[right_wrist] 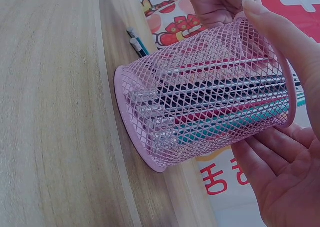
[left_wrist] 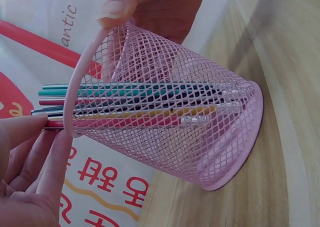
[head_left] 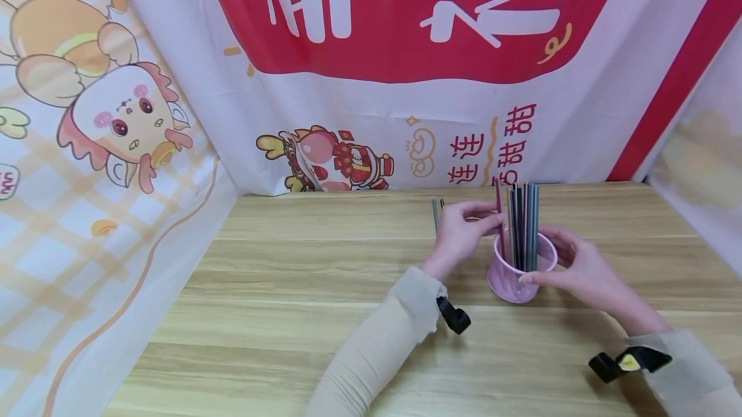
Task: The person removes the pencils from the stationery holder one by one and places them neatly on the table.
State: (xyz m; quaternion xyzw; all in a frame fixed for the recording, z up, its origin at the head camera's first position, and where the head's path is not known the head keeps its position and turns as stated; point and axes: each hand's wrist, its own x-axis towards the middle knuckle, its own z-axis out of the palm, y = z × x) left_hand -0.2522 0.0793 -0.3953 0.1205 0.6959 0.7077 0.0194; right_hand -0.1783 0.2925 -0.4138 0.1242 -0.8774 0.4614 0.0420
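A pink mesh pencil cup stands upright on the wooden table, right of centre in the head view. My right hand holds its rim and far side, thumb at the near edge. With thumb and fingertips, my left hand pinches a red pencil near the cup's left rim. The red pencil's eraser end hangs inside the cup, above the base. Several dark, green and red pencils stand together in the cup, eraser ends down.
Two more pencils lie on the table beyond the cup, partly behind my left hand in the head view. The wooden tabletop ends at a printed cloth backdrop. Another printed cloth hangs along the left side.
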